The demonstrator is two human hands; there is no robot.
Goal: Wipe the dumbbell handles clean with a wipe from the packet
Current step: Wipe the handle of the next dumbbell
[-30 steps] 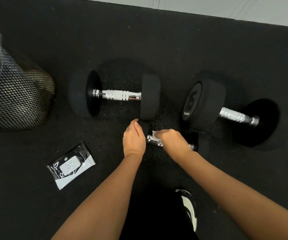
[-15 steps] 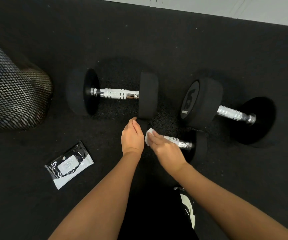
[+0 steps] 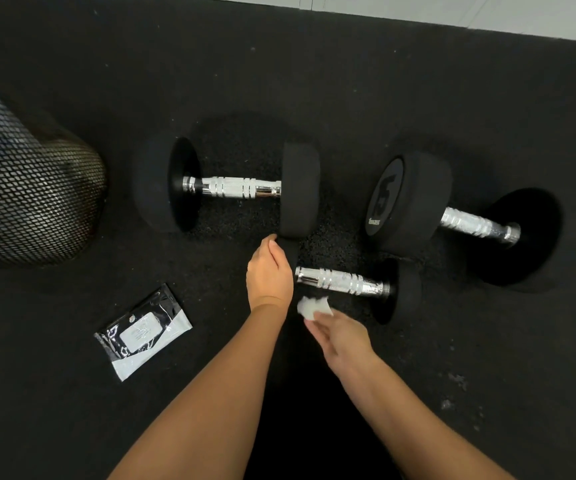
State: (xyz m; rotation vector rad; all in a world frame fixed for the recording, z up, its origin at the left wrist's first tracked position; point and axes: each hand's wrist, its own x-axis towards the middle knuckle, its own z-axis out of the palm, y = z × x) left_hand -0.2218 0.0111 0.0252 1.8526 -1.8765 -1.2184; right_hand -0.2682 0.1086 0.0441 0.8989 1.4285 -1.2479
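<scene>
3 dumbbells are laid on the black rubber floor [image 3: 348,81]. The small dumbbell [image 3: 343,281], nearest the person, is steadied by the left hand [image 3: 269,271], which is curled over its left head; the chrome handle lies bare between that hand and the right head. The wipe [image 3: 313,306], a crumpled white wad, is pinched in the fingertips of the right hand [image 3: 340,336], just below the handle and apart from it.

Handling, as judged: the wipe is soft, light and prob. damp, so it is best wrapped round the bar and slid along w/ a squeeze. The dumbbell is rigid and heavy for its size, and likely to roll on its round heads, so a hold on 1 rubber head is the sensible grip; the knurled chrome is grippy in the middle, smoother at the ends. The 2 larger dumbbells, the left one [image 3: 231,187] and the right one [image 3: 459,216] marked 15, would be better wiped where they lie than lifted.

Vs. 0.5 s ago: the wipe has been drawn off the handle toward the person, and the whole handle is now exposed. The left hand's hold is unchanged. The packet [image 3: 144,332] lies where it was, left of the arms, near the mesh bin [image 3: 33,206].
</scene>
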